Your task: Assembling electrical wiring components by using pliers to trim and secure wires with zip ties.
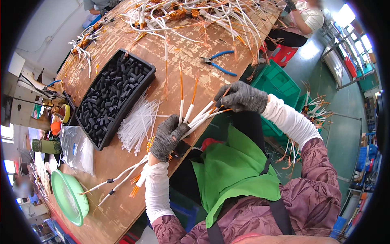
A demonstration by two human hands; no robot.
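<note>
My left hand [165,139], in a dark grey glove, is closed around a bundle of white-sleeved wires [199,120] by the table's near edge. The wires fan out away from it, with orange-copper bare ends, and two stand apart toward the far side. Below the left hand, part of an orange copper coil [150,144] shows, mostly hidden by the glove. More white leads run from it to the lower left, two with black sleeves [110,180] on them. My right hand [242,97], also gloved, has its fingers bent and pinched at the copper wire ends on the right.
A black tray [118,134] of short black tubes sits beside white cable ties [136,124]. Blue-handled pliers [222,62] lie beyond my hands. Wired coils [177,14] pile up at the back. A green basin [69,197] stands left; green crates [276,85] stand right. Co-workers sit across.
</note>
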